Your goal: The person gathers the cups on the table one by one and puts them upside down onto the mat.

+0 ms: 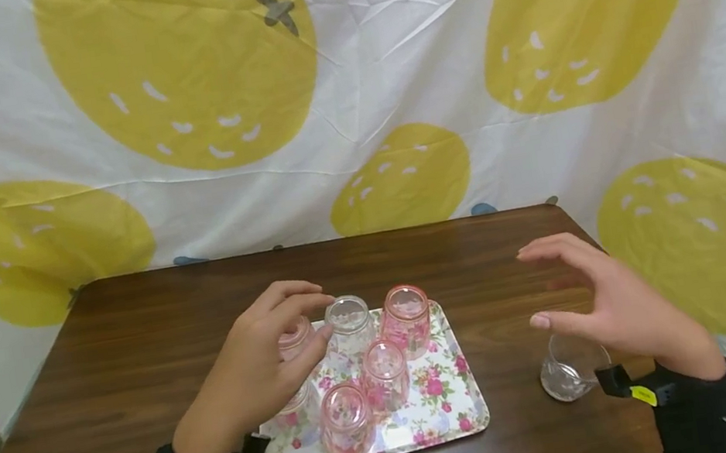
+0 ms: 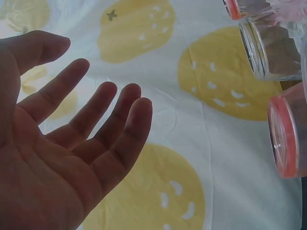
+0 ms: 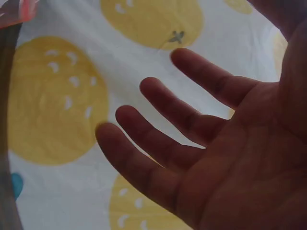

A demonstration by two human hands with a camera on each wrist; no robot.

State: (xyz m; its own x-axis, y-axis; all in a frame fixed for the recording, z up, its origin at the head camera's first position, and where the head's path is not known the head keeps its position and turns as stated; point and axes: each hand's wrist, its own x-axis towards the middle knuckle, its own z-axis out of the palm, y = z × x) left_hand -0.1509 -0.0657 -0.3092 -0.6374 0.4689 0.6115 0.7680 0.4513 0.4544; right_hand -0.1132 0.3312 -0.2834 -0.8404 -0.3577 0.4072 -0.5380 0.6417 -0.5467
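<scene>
On the floral tray [image 1: 462, 399] stand several upside-down drinking glasses. A pink-tinted glass [image 1: 408, 321] is at the back right, beside a clear glass [image 1: 351, 326]. Another pink glass [image 1: 387, 375] is in the middle, with one more pink glass [image 1: 347, 424] at the front. My left hand [image 1: 256, 360] hovers over the tray's left side, fingers spread and holding nothing, partly hiding two glasses. My right hand [image 1: 616, 298], also bare with fingers apart, hangs above a clear glass [image 1: 562, 381] on the table, which it partly covers.
The dark wooden table [image 1: 160, 327] ends at a back edge against a white cloth [image 1: 373, 13] printed with yellow fruit. The same cloth continues down the right side.
</scene>
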